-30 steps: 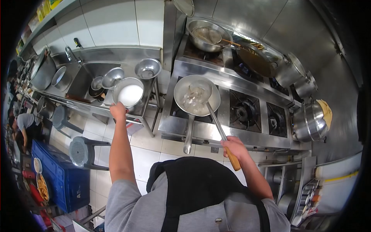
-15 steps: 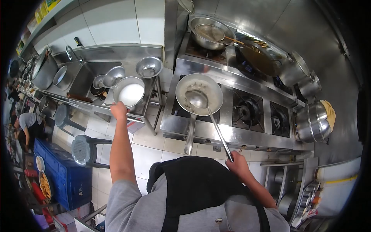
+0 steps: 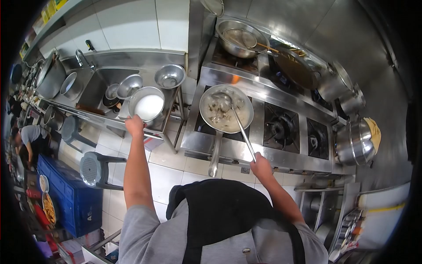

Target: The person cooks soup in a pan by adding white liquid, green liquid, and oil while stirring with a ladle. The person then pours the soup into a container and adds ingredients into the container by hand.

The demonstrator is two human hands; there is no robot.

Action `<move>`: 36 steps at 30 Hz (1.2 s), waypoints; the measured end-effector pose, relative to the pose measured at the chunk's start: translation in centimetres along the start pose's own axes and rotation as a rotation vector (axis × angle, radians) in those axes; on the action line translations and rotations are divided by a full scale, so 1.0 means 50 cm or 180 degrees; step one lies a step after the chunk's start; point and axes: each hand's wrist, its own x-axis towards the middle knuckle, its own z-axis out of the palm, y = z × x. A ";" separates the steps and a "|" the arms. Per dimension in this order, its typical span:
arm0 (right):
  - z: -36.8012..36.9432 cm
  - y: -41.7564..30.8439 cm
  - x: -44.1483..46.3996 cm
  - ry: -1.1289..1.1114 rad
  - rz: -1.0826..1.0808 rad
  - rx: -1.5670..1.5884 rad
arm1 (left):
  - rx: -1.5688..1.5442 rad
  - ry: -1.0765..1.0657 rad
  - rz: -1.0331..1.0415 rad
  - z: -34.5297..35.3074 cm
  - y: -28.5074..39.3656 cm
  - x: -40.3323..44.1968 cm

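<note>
My left hand [image 3: 135, 126] is closed on the near edge of a metal pot [image 3: 147, 104] that holds white liquid, at the right end of the sink counter. My right hand [image 3: 262, 166] is wrapped round the handle of a long metal ladle [image 3: 242, 129]. The ladle's bowl dips into a silver pan [image 3: 249, 110] on the front left burner, among pale liquid with greyish pieces. The pan's handle [image 3: 216, 155] points toward me, with no hand on it.
Metal bowls [image 3: 169, 77] stand by the sink [image 3: 102, 88]. Behind the pan are a large bowl with a strainer [image 3: 239, 38] and a dark wok [image 3: 293, 69]. Steel pots [image 3: 355, 141] stand at right. Left are stools [image 3: 91, 170], a blue crate [image 3: 70, 198] and another person [image 3: 30, 136].
My right hand first moved down and right, then back up and left. The ladle's bowl swept left and then up within the pan. My left hand and its pot barely moved.
</note>
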 end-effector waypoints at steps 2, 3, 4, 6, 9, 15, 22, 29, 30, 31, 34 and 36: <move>-0.017 -0.001 0.022 0.0040 0.0029 -0.0135 | 0.0004 -0.0060 -0.0033 -0.001 0.003 0.000; -0.023 0.002 0.030 0.0081 0.0070 -0.0258 | 0.0023 -0.0050 -0.0043 -0.001 0.004 0.000; -0.021 0.015 0.040 0.0119 0.0046 -0.0336 | 0.0042 -0.0041 -0.0051 0.000 0.004 0.000; -0.022 0.031 0.053 0.0135 0.0077 -0.0314 | 0.0031 -0.0039 -0.0050 0.000 0.005 0.000; -0.024 0.050 0.057 0.0186 0.0091 -0.0202 | -0.0040 -0.0032 -0.0030 0.003 0.003 -0.001; -0.091 -0.018 -0.002 -0.0624 0.0376 0.1008 | -0.0041 0.0034 -0.0073 0.002 0.008 -0.002; -0.185 -0.066 -0.025 -0.1696 0.1466 0.3969 | -0.0054 0.0036 0.0067 0.005 0.007 -0.006; -0.240 -0.095 -0.077 -0.1129 0.1520 0.3387 | -0.0107 0.0060 0.0153 0.003 0.001 -0.006; -0.248 -0.094 -0.081 -0.1129 0.1522 0.3384 | -0.0110 0.0033 0.0099 0.001 0.006 -0.009; -0.257 -0.089 -0.084 -0.1116 0.1404 0.3215 | -0.0114 0.0002 0.0047 0.001 0.014 -0.015; -0.266 -0.070 -0.095 -0.0990 0.1198 0.2997 | 0.0043 0.0076 0.0044 0.005 0.002 0.000; -0.266 -0.061 -0.099 -0.0889 0.1101 0.2943 | 0.0091 0.0046 0.0082 0.004 -0.007 0.010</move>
